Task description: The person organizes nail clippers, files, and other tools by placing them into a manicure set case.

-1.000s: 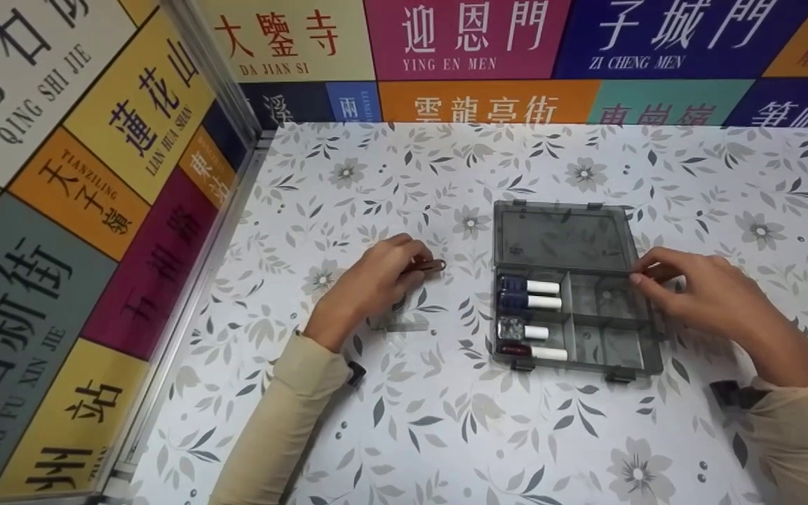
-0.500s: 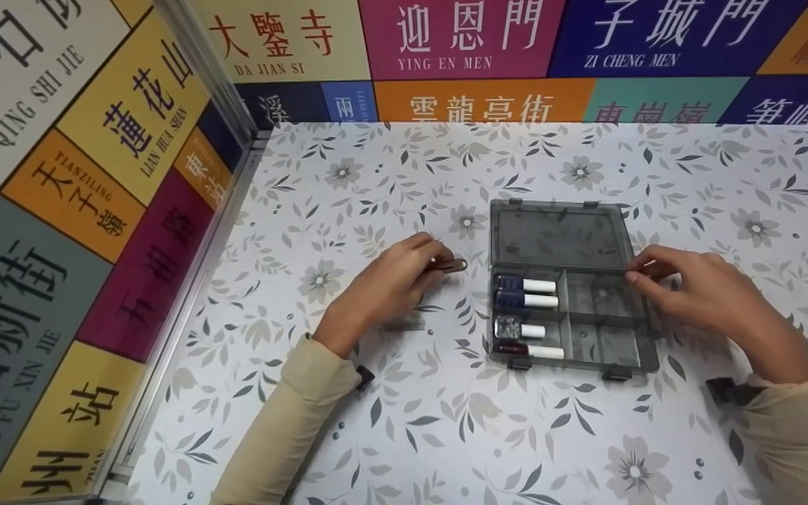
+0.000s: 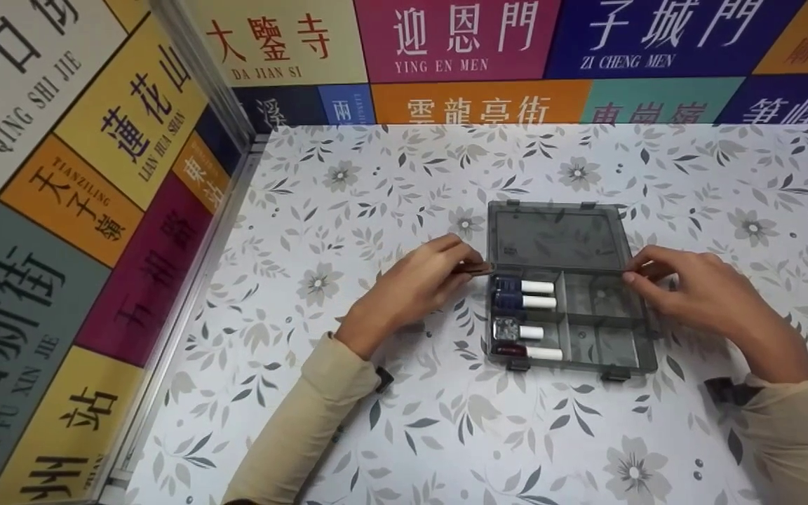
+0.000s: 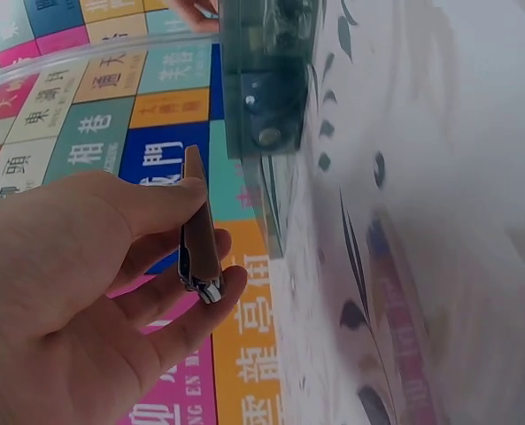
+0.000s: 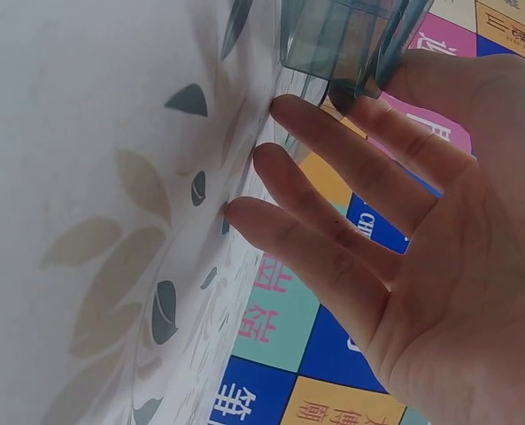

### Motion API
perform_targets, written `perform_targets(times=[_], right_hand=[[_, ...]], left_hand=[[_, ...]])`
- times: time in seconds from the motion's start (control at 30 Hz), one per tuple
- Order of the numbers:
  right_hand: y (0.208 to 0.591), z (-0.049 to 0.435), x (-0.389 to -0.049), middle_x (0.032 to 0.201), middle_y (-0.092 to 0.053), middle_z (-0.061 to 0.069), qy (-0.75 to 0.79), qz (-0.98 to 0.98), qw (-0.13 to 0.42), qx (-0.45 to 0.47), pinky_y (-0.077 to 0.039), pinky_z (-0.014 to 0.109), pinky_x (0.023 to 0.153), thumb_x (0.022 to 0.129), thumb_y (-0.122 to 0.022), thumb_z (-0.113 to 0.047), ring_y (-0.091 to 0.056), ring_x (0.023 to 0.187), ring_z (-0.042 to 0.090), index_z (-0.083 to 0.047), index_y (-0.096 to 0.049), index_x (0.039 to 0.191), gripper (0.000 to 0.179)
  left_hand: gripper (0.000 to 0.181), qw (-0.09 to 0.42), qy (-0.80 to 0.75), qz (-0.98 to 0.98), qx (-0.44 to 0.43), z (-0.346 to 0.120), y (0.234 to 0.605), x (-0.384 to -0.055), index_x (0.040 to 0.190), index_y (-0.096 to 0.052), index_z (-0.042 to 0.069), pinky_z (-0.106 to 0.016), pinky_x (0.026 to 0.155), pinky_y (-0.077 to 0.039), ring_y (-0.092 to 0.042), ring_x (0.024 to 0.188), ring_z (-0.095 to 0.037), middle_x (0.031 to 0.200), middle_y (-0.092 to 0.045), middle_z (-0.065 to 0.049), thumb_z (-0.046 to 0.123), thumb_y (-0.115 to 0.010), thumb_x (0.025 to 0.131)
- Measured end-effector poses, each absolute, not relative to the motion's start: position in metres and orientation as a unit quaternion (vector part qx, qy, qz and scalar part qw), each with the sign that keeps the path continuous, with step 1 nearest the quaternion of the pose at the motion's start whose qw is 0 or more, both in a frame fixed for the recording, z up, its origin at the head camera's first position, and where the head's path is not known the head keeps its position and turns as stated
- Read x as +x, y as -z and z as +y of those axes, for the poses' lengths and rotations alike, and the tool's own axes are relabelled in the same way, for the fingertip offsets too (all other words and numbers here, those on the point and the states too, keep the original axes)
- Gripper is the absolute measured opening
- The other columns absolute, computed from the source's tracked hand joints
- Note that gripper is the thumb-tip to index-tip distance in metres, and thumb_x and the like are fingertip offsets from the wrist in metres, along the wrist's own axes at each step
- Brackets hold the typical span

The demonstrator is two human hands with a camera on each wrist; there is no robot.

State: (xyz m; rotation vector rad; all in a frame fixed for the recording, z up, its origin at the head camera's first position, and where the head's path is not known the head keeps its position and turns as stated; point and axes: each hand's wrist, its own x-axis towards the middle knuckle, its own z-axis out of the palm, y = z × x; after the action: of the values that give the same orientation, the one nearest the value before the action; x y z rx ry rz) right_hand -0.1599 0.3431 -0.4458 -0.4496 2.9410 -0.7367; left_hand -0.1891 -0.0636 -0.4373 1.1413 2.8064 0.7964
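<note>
- Brightly coloured wall panels with large Chinese characters point(image 3: 474, 35) are rising along the far edge and the left edge of the white table with grey leaf-and-flower print point(image 3: 460, 449).
- Well in from those two edges, the smoky grey translucent plastic box point(image 3: 614, 344) is lying open, its flat lid point(image 3: 558, 238) folding back towards the table's far edge.
- With my left hand point(image 3: 432, 277) I am pinching the copper-brown metal nail clipper point(image 4: 204, 252) between thumb and fingers; one end is showing at the box's left edge near the hinge, though I cannot tell whether it is touching.
- With my right hand point(image 3: 698, 287) I am gripping the box's right edge by the hinge, thumb and forefinger pinching, the remaining fingers extending loosely.
- Two dark blue bottles with white caps point(image 3: 508, 285) are lying side by side in the upper left compartment.
- Below them, in the lower left compartment, one glittery silver bottle point(image 3: 505, 328) and one dark red bottle point(image 3: 513, 349) are lying, white caps pointing right.
- Beige sleeves point(image 3: 306, 414) are covering my forearms.
</note>
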Motion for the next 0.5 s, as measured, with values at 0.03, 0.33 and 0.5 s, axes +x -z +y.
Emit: perform_targets(times=[0.03,0.33,0.5], right_hand=[[0.446,0.343,-0.160,0.113,-0.082,0.015,0.240,0.959,0.039,-0.146,-0.057,0.067,0.082,0.108,-0.068,-0.035,-0.077,0.104,0.045,-0.021,-0.076,0.118,0.019],[0.446,0.344,-0.160,0.113,-0.082,0.016,0.242,0.958,0.036,-0.149,-0.056,0.071,0.083,0.108,-0.068,-0.034,-0.077,0.105,0.047,-0.021,-0.076,0.118,0.018],[0.445,0.343,-0.160,0.113,-0.083,0.015,0.241,0.959,0.035,-0.147,-0.056,0.069,0.082,0.108,-0.068,-0.034,-0.077,0.105,0.046,-0.021,-0.076,0.117,0.018]], left_hand=[[0.024,0.003,-0.252,0.895,0.368,-0.060,0.437,-0.189,0.131,-0.071,0.013,-0.032,0.107,-0.059,-0.070,0.115,-0.017,0.125,-0.070,-0.002,0.018,-0.069,0.107],[0.022,-0.009,-0.240,0.880,0.410,-0.029,0.435,-0.191,0.130,-0.072,0.013,-0.024,0.104,-0.058,-0.070,0.115,-0.014,0.125,-0.069,-0.001,0.018,-0.066,0.109],[0.019,-0.012,-0.222,0.878,0.425,-0.013,0.437,-0.193,0.126,-0.072,0.012,-0.023,0.101,-0.059,-0.070,0.112,-0.015,0.124,-0.070,-0.003,0.021,-0.065,0.110]])
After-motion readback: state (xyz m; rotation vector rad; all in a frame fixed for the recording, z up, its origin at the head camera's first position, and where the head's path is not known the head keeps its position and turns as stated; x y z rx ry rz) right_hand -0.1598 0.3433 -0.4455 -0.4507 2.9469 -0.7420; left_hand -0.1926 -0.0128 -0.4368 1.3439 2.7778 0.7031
